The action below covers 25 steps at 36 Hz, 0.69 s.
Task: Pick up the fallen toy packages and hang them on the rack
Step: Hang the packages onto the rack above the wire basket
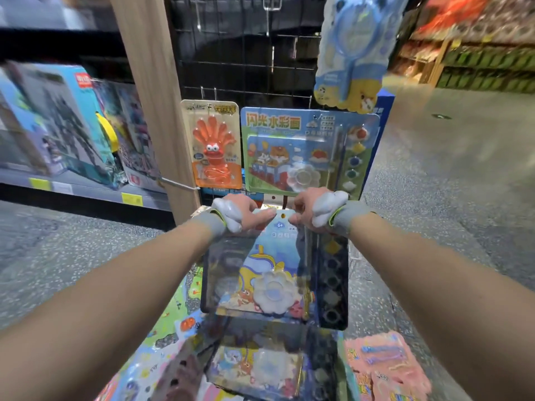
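**A:** How are the hands set?

**B:** The left hand (243,211) and right hand (311,211) each pinch the top edge of the submarine painting kit (275,273). The thumbs lie on its front and the fingers curl behind. They sit on either side of the hang hole (283,216), probably so that the hole stays uncovered for a hook.

**A:** And where is the kit itself?

**B:** It's off the floor (434,198), hanging upright from that pinch. It is just below and nearer than the cards on the wire grid rack (246,53). It is not on a hook yet.

**A:** What already hangs there?

**B:** A matching cat painting kit (304,151) is straight beyond the hands. An orange hand toy card (215,146) hangs to its left, beside the wooden post (153,96). A blue package (353,50) hangs higher on the right. I'd guess the held kit belongs with its match. The hooks are too blurred for me to say which one is free.

**A:** How much is left to do?

**B:** Plenty, by my reckoning. A similar fallen kit (260,369) lies on the floor near the person, directly under the held one. A pink package (388,363) is to its right, and more cards are spread out to the left.
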Each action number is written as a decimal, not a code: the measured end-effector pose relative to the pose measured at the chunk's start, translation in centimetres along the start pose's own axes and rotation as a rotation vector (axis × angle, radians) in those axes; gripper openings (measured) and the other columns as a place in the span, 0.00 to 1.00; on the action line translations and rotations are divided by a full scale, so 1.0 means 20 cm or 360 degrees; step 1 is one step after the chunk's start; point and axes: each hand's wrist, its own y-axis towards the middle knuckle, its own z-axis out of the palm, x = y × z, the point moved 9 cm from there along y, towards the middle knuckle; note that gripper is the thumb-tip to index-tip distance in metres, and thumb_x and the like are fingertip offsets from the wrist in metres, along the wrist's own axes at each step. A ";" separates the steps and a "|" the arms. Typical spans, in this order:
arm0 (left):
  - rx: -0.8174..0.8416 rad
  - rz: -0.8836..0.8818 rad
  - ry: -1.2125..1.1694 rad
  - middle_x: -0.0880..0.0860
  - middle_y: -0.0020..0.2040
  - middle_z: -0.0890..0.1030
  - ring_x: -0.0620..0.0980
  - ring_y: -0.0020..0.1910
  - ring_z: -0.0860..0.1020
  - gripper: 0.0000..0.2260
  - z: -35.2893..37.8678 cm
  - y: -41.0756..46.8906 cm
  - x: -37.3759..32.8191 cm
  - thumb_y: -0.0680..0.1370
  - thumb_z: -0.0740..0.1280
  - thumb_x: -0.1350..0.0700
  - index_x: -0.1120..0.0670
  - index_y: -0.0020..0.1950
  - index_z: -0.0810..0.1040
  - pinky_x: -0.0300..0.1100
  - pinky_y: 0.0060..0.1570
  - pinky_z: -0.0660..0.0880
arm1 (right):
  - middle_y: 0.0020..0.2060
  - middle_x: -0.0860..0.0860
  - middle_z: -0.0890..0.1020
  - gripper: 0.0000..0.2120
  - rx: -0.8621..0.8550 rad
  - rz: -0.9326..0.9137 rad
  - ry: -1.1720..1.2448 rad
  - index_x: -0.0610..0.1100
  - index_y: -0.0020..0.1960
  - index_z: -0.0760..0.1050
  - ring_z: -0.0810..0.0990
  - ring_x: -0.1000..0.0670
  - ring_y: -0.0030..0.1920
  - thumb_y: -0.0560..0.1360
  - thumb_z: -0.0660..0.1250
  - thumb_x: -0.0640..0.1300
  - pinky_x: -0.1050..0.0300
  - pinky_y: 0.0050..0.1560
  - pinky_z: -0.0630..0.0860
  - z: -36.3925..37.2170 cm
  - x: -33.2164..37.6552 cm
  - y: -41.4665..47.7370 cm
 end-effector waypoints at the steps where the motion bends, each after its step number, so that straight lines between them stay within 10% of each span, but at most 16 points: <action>1: -0.0025 -0.0001 0.0000 0.47 0.29 0.76 0.46 0.32 0.75 0.27 -0.02 0.00 -0.01 0.77 0.56 0.30 0.50 0.32 0.76 0.40 0.30 0.65 | 0.55 0.49 0.78 0.16 0.0020 0.0019 -0.0030 0.43 0.57 0.75 0.76 0.47 0.52 0.81 0.60 0.56 0.61 0.37 0.67 -0.01 -0.01 0.01; 8: -0.0152 0.0008 -0.0078 0.44 0.17 0.71 0.43 0.27 0.71 0.27 -0.26 0.04 -0.13 0.77 0.58 0.32 0.49 0.26 0.71 0.38 0.27 0.61 | 0.51 0.50 0.78 0.13 -0.0174 0.0007 -0.0021 0.47 0.53 0.75 0.76 0.47 0.48 0.79 0.62 0.57 0.60 0.40 0.70 -0.27 -0.09 -0.02; 25: -0.0617 0.0092 -0.0089 0.48 0.24 0.71 0.48 0.28 0.72 0.28 -0.77 0.19 -0.38 0.75 0.61 0.32 0.52 0.25 0.68 0.41 0.28 0.61 | 0.45 0.51 0.82 0.11 -0.0691 0.0192 0.0006 0.50 0.45 0.80 0.78 0.47 0.44 0.72 0.66 0.57 0.56 0.45 0.76 -0.83 -0.31 -0.05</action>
